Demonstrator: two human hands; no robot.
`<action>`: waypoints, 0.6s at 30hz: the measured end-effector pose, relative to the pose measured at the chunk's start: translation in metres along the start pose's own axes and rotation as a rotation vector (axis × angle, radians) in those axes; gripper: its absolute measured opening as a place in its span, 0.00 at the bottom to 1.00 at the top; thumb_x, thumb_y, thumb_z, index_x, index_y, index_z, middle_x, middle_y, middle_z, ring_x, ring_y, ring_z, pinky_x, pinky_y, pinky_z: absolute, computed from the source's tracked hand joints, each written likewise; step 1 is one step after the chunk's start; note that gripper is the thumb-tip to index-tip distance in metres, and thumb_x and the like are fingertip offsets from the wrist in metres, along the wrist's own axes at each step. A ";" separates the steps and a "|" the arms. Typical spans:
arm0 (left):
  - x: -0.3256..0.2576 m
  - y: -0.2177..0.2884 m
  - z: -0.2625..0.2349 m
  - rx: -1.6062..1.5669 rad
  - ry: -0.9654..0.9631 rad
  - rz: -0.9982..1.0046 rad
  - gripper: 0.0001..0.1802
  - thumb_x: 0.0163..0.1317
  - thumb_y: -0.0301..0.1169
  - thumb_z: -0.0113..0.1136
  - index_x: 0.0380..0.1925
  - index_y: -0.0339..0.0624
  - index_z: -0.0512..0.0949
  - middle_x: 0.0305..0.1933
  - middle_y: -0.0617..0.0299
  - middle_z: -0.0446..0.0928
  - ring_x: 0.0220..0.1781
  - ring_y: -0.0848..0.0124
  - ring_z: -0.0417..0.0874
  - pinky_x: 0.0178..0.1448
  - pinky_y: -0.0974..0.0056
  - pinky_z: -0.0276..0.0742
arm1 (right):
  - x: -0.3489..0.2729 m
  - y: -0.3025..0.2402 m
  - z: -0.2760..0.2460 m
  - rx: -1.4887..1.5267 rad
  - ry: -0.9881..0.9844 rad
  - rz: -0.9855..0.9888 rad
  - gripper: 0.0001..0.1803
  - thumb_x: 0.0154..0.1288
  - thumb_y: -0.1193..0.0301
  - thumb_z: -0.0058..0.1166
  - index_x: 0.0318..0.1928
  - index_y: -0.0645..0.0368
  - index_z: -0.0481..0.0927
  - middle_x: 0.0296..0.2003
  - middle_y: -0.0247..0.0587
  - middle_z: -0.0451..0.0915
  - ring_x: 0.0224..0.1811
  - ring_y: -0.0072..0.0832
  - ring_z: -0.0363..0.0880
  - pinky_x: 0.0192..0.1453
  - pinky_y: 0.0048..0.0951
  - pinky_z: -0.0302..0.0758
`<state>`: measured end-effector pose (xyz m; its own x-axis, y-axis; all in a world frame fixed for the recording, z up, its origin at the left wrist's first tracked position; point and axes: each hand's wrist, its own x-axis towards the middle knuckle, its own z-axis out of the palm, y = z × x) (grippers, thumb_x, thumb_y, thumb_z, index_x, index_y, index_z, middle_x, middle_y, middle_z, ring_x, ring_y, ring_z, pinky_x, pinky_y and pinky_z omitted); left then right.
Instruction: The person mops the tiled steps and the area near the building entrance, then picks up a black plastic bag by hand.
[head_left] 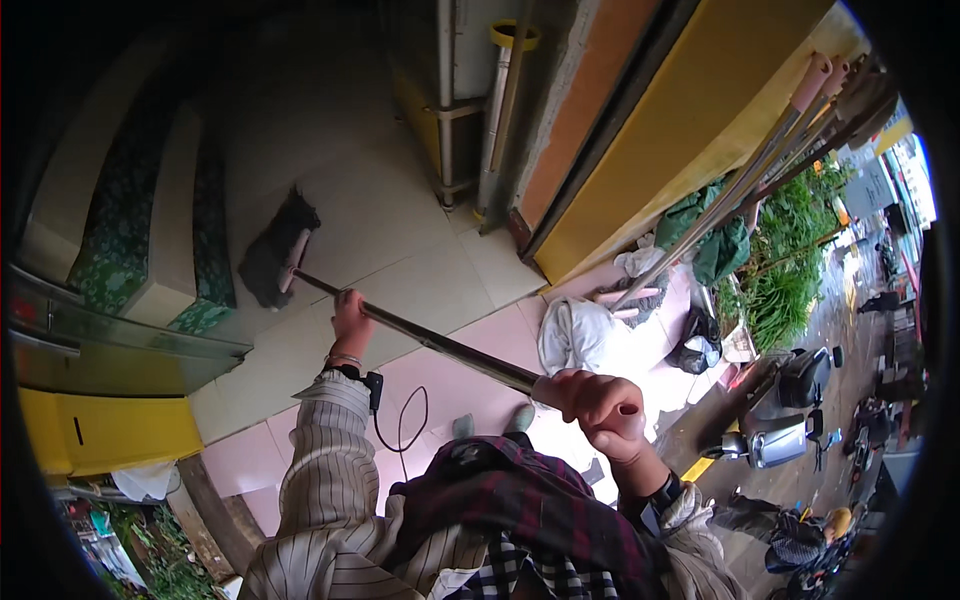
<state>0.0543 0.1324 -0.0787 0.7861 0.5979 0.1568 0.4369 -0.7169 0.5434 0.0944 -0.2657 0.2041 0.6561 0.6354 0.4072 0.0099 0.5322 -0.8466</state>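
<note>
A mop (440, 345) with a long metal pole runs slantwise across the middle of the view. Its dark mop head (268, 262), joined by a pink clamp, lies on the pale floor tiles inside a doorway, at the left. My left hand (350, 318) is wrapped round the pole some way up from the head. At the upper end, my right hand (603, 408) closes round the pink grip, whose hollow tip shows past the fingers. A thin black cable hangs beside my left wrist.
Several more mops (725, 190) lean on the right by a yellow wall. Below them lie a white bag (575, 335) and a black bag (697, 342). Green patterned boxes (205, 235) stand inside at left, behind a glass door. Scooters (775, 440) stand outside on wet ground.
</note>
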 end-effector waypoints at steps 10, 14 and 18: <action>-0.020 0.022 0.040 0.167 -0.344 0.246 0.03 0.46 0.31 0.56 0.22 0.51 0.73 0.33 0.65 0.74 0.45 0.61 0.72 0.41 0.49 0.63 | -0.072 -0.099 -0.035 -0.153 0.412 0.022 0.13 0.48 0.69 0.60 0.26 0.54 0.67 0.16 0.33 0.70 0.21 0.32 0.71 0.46 0.43 0.67; -0.076 0.121 0.087 0.205 -0.459 0.351 0.04 0.42 0.29 0.59 0.16 0.49 0.72 0.30 0.61 0.74 0.42 0.59 0.73 0.41 0.52 0.63 | -0.120 -0.163 -0.056 -0.242 0.649 -0.130 0.17 0.51 0.66 0.58 0.25 0.52 0.61 0.13 0.29 0.66 0.17 0.25 0.69 0.39 0.33 0.68; -0.132 0.222 0.098 0.181 -0.648 0.444 0.05 0.46 0.34 0.60 0.17 0.49 0.75 0.31 0.60 0.75 0.44 0.61 0.73 0.49 0.52 0.62 | -0.180 -0.232 -0.077 -0.367 0.691 -0.278 0.12 0.60 0.66 0.48 0.28 0.51 0.58 0.11 0.25 0.61 0.13 0.18 0.62 0.36 0.27 0.64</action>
<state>0.0904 -0.1406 -0.0600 0.9760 -0.0435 -0.2133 0.0447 -0.9188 0.3923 0.0321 -0.5466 0.3011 0.9079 -0.0425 0.4170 0.4071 0.3267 -0.8530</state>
